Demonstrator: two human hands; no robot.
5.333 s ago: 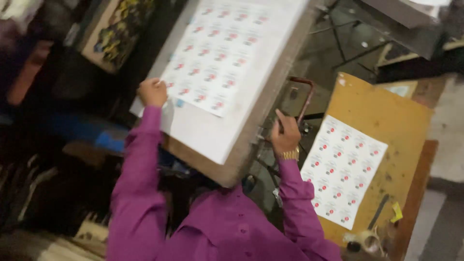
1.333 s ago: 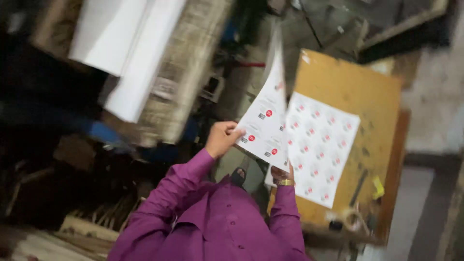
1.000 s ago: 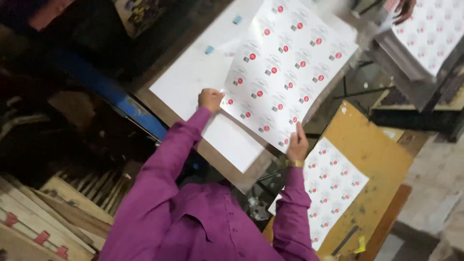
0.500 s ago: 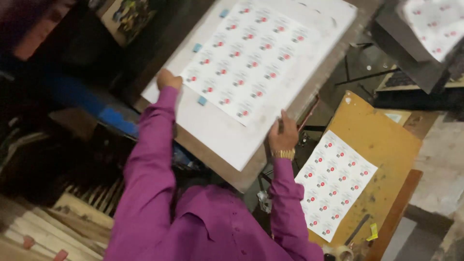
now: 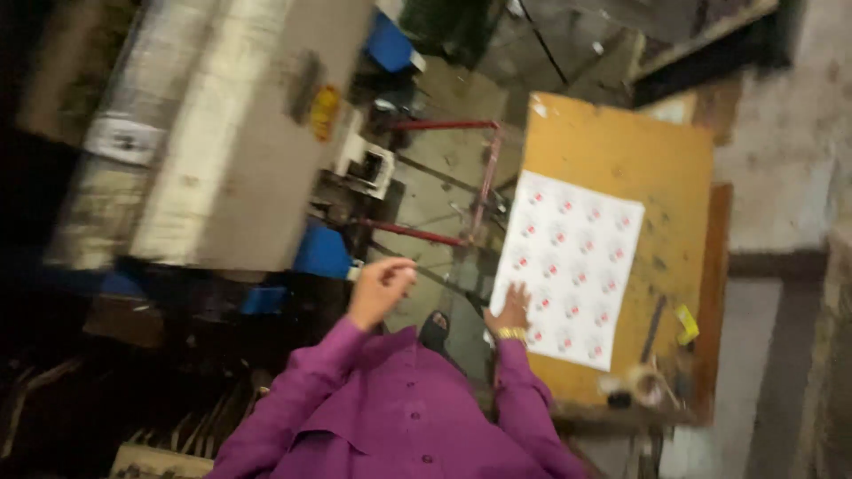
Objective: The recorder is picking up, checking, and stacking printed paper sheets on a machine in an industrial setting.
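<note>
A white printed sheet (image 5: pixel 572 266) with rows of small red marks lies on a yellow-brown board (image 5: pixel 621 151) at the right. My right hand (image 5: pixel 512 312), a gold band at its wrist, rests with fingers spread on the sheet's near left edge. My left hand (image 5: pixel 382 288) hangs in the air to the left of the board, fingers loosely curled, holding nothing that I can see. Both arms wear purple sleeves. The picture is blurred by motion.
A large grey-white machine bed (image 5: pixel 222 133) fills the upper left. Red metal bars (image 5: pixel 444 124) and blue parts (image 5: pixel 324 253) stand between it and the board. Small tools and a tape roll (image 5: pixel 648 381) lie at the board's near edge. A pale wall (image 5: pixel 781 133) rises at the right.
Half a second ago both hands held a printed sheet flat on the machine bed. Now the view has swung right; my right hand rests on the sheet stack and my left hand is free.
</note>
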